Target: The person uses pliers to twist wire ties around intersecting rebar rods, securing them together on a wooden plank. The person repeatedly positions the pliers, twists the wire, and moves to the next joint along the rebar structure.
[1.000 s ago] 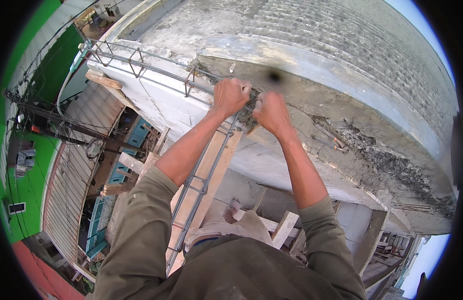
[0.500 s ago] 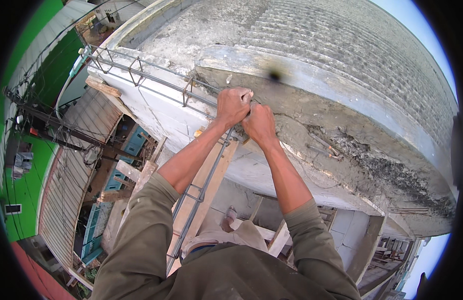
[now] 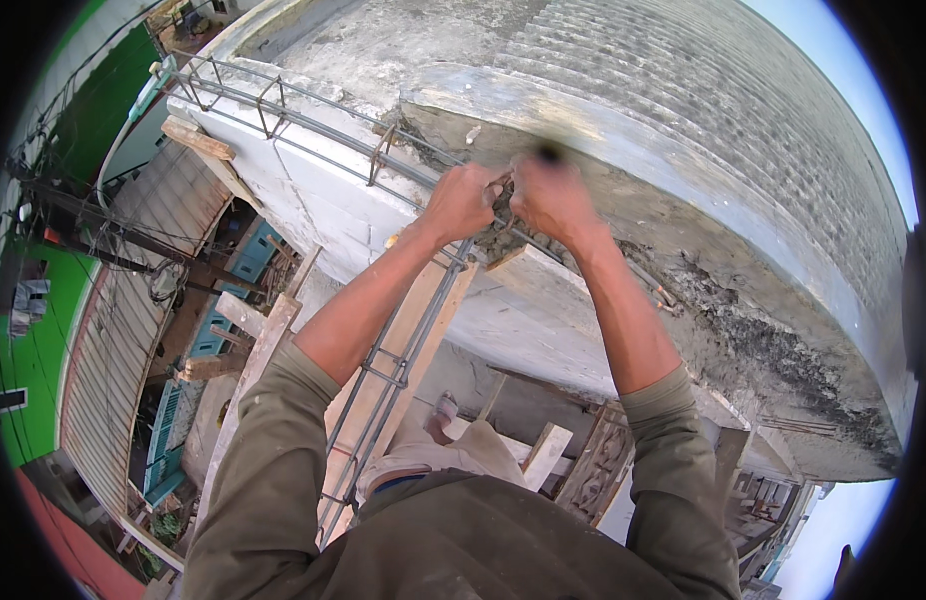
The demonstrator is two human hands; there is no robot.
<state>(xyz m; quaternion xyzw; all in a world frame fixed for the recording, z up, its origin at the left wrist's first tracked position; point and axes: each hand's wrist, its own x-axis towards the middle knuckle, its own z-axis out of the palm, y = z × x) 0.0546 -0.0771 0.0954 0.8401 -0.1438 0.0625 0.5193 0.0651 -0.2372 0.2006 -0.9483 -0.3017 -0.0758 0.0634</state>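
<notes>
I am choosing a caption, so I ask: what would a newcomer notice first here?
First, probably, the left hand and right hand, close together just above the picture's middle. Then the steel rebar cage, running from near them to the upper left along the white wall, and the bright green building at the far left.

Daylight fills the scene under a blue sky (image 3: 821, 38) beside a ribbed grey roof (image 3: 723, 150). At left, a green wall (image 3: 53, 360) with a small window (image 3: 12, 400) stands beyond a rust-stained corrugated roof (image 3: 113, 370).

Dull metal on the rebar (image 3: 326, 133), bare matt wood on the plank (image 3: 418, 308), rough crumbling concrete (image 3: 773, 340), matt cloth across the sleeve (image 3: 273, 450)!
</notes>
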